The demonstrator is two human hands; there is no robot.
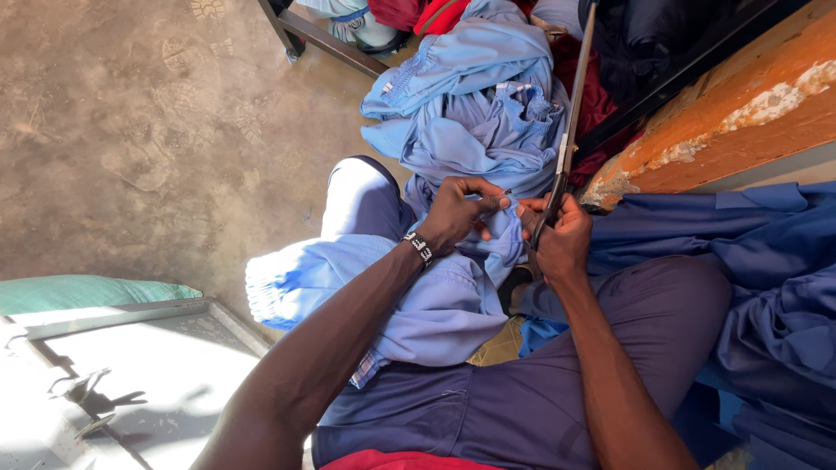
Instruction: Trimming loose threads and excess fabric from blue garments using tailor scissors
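A light blue garment (435, 296) lies across the person's lap, draped over the left thigh, with one fold drawn up between the two hands. The left hand (457, 213) comes in from the lower left, forearm stretched long across the lap, wrist bent down — its fingers are curled and pressed together, pinching that fold of cloth near its edge. A beaded wristband (420, 248) sits on that wrist. The right hand (562, 235) faces it, just beside and nearly touching, fingers closed around the handles of a pair of long scissors (570, 122) whose blades point up and away. Whether its fingertips also hold the cloth is hard to tell. Beyond the hands a heap of more light blue clothing (475, 104) rests on the concrete floor (131, 130). Dark blue fabric (766, 278) piles at the right, beside an orange ledge (740, 113).
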